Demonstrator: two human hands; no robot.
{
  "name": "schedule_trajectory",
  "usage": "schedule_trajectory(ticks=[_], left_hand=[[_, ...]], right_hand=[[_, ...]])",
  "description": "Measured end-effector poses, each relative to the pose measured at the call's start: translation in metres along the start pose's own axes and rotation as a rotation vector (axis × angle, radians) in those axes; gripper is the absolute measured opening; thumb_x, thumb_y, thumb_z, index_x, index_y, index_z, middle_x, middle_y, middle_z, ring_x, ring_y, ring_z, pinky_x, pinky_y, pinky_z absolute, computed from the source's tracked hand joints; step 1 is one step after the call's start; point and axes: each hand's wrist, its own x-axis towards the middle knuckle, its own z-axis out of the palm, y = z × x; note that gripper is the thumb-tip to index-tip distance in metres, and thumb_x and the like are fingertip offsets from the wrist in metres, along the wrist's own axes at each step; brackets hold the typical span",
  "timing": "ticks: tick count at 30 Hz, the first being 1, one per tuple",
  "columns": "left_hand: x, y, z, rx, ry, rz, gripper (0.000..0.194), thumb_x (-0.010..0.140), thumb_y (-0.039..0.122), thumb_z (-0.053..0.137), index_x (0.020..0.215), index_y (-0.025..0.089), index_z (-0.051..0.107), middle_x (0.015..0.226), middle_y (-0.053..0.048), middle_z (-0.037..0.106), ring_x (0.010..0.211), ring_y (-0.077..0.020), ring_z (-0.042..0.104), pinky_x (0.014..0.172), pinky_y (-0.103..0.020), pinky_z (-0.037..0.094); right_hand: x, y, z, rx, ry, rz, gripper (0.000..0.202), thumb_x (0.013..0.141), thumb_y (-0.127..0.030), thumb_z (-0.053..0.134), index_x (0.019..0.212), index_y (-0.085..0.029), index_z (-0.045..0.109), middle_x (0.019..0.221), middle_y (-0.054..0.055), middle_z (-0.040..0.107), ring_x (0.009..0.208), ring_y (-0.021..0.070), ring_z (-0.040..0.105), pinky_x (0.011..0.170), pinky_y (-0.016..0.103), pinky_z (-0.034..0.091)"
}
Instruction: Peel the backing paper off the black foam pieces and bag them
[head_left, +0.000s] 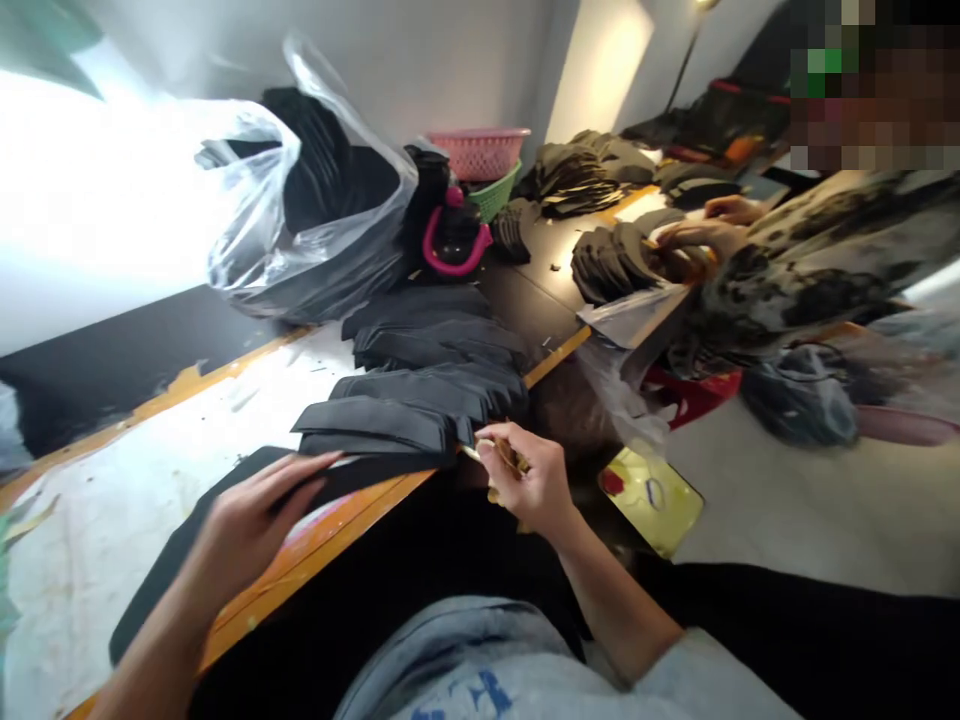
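My left hand point(251, 520) rests with its fingers stretched out over the near end of the dark fabric pieces, and its fingertips touch one of them. A larger black piece point(180, 560) lies under that hand and forearm. Flat dark fabric pieces point(382, 425) overlap in rows on the table in front of me. At their right end, my right hand point(525, 475) is closed around a small brown-yellow tool point(511, 455). Its pale tip points left towards the pieces; its exact kind is hidden by my fingers.
A clear plastic bag point(300, 260) of dark pieces stands at the back left. Behind are a pink basket point(480, 152), a green basket point(496, 195) and a pink-rimmed item point(456, 268). Another person's hands point(701, 235) handle stacked pieces point(611, 262) at right. A yellow container point(656, 500) sits below.
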Motion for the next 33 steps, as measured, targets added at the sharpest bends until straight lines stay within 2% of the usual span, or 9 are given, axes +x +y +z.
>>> schedule_trajectory(ticks=[3, 7, 13, 16, 20, 25, 29, 31, 33], left_hand=[[0.033, -0.014, 0.024, 0.151, -0.19, 0.167, 0.037, 0.1, 0.042, 0.053, 0.126, 0.028, 0.075, 0.107, -0.011, 0.074, 0.097, -0.0246, 0.072, 0.089, -0.038, 0.059], [0.041, -0.016, 0.062, 0.406, -0.079, 0.256, 0.047, 0.102, 0.034, 0.054, 0.148, 0.032, 0.06, 0.157, -0.017, 0.052, 0.144, -0.0357, 0.051, 0.118, -0.058, 0.041], [0.054, 0.004, 0.091, 0.462, -0.213, 0.179, 0.06, 0.105, 0.029, 0.044, 0.164, 0.035, 0.034, 0.176, -0.013, 0.018, 0.163, -0.0378, 0.019, 0.125, -0.072, 0.02], [0.052, 0.006, 0.072, 0.445, -0.12, 0.075, 0.062, 0.105, 0.028, 0.042, 0.166, 0.023, 0.031, 0.175, -0.017, 0.02, 0.163, -0.0349, 0.019, 0.128, -0.067, 0.021], [-0.008, -0.018, 0.022, 0.584, 0.075, -0.167, 0.056, 0.104, 0.027, 0.042, 0.159, 0.014, 0.044, 0.171, -0.024, 0.028, 0.16, -0.0412, 0.026, 0.126, -0.067, 0.026], [-0.084, -0.041, -0.007, 0.578, -0.112, -0.271, 0.053, 0.106, 0.032, 0.044, 0.158, 0.03, 0.048, 0.169, -0.016, 0.037, 0.156, -0.0414, 0.036, 0.12, -0.068, 0.036], [-0.087, -0.035, 0.002, 0.443, -0.129, -0.082, 0.053, 0.108, 0.041, 0.04, 0.16, 0.035, 0.041, 0.169, -0.011, 0.039, 0.157, -0.0317, 0.038, 0.123, -0.059, 0.038], [-0.082, -0.048, -0.01, 0.41, 0.011, -0.028, 0.051, 0.105, 0.045, 0.047, 0.155, 0.035, 0.049, 0.163, -0.008, 0.048, 0.151, -0.0256, 0.046, 0.122, -0.048, 0.042], [-0.086, -0.078, -0.047, 0.435, 0.294, -0.186, 0.04, 0.101, 0.043, 0.055, 0.139, 0.033, 0.064, 0.148, -0.005, 0.063, 0.139, -0.0221, 0.058, 0.118, -0.039, 0.047]], right_hand=[[0.002, -0.01, 0.025, -0.243, -0.124, -0.071, 0.045, 0.105, -0.044, 0.053, 0.143, -0.024, 0.065, 0.107, 0.009, 0.075, 0.086, 0.0207, 0.072, 0.078, 0.029, 0.054], [0.014, -0.007, 0.052, -0.618, -0.429, -0.112, 0.057, 0.107, -0.05, 0.051, 0.162, -0.041, 0.041, 0.118, 0.009, 0.067, 0.079, 0.0185, 0.073, 0.065, 0.026, 0.051], [0.059, 0.009, 0.065, -0.83, -0.389, -0.063, 0.054, 0.106, -0.052, 0.05, 0.16, -0.047, 0.043, 0.122, 0.008, 0.06, 0.08, 0.0186, 0.072, 0.065, 0.026, 0.051], [0.077, 0.006, 0.066, -0.898, -0.341, -0.089, 0.058, 0.107, -0.048, 0.049, 0.163, -0.042, 0.039, 0.12, 0.008, 0.06, 0.076, 0.0189, 0.071, 0.063, 0.027, 0.049], [0.076, 0.009, 0.055, -0.903, -0.39, -0.159, 0.069, 0.103, -0.044, 0.054, 0.168, -0.032, 0.031, 0.116, 0.01, 0.065, 0.075, 0.0227, 0.071, 0.061, 0.03, 0.051], [0.045, 0.014, 0.022, -0.555, -0.295, -0.098, 0.068, 0.099, -0.053, 0.056, 0.16, -0.024, 0.048, 0.12, 0.015, 0.07, 0.095, 0.0311, 0.074, 0.075, 0.039, 0.06], [0.015, -0.004, 0.033, -0.099, -0.734, -0.089, 0.059, 0.096, -0.054, 0.062, 0.148, -0.026, 0.062, 0.091, 0.007, 0.072, 0.076, 0.0226, 0.072, 0.068, 0.031, 0.06], [-0.003, -0.011, 0.063, 0.019, -0.978, -0.152, 0.051, 0.095, -0.052, 0.065, 0.139, -0.026, 0.069, 0.099, 0.007, 0.074, 0.086, 0.0228, 0.072, 0.08, 0.033, 0.061], [-0.02, -0.01, 0.106, 0.054, -1.106, -0.268, 0.044, 0.095, -0.055, 0.064, 0.123, -0.024, 0.076, 0.106, 0.009, 0.076, 0.093, 0.0243, 0.071, 0.085, 0.034, 0.06]])
